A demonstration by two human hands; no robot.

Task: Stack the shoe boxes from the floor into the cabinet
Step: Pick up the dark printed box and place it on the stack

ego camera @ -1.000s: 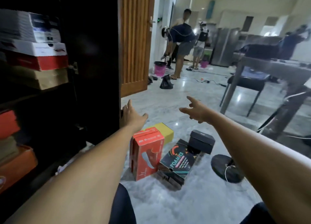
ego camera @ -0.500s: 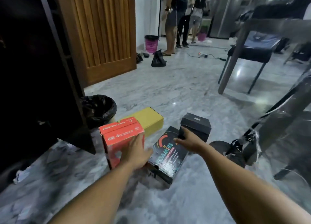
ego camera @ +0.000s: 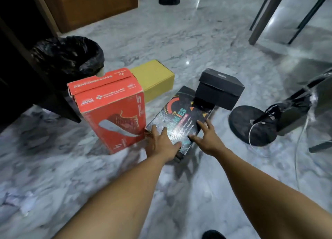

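A black printed shoe box (ego camera: 181, 113) lies tilted on the marble floor, its far end propped against a small black box (ego camera: 220, 87). My left hand (ego camera: 161, 143) rests on its near left corner with fingers spread flat. My right hand (ego camera: 204, 136) touches its near right side, fingers straight and splayed. A red shoe box (ego camera: 111, 109) stands on end just left of my left hand. Behind the red one lies a yellow box (ego camera: 152, 78). The dark cabinet (ego camera: 27, 41) fills the left edge; its shelves are out of view.
A bin lined with a black bag (ego camera: 70, 55) stands by the cabinet's corner, behind the red box. A round black fan base (ego camera: 251, 125) with cables sits to the right. Table and chair legs (ego camera: 265, 14) rise at the back right; a wooden door (ego camera: 89, 3) is at the back left.
The view has tipped down and closer to the boxes. Both hands came down from the air onto the near end of the black printed box; the right hand slid back from its far end.
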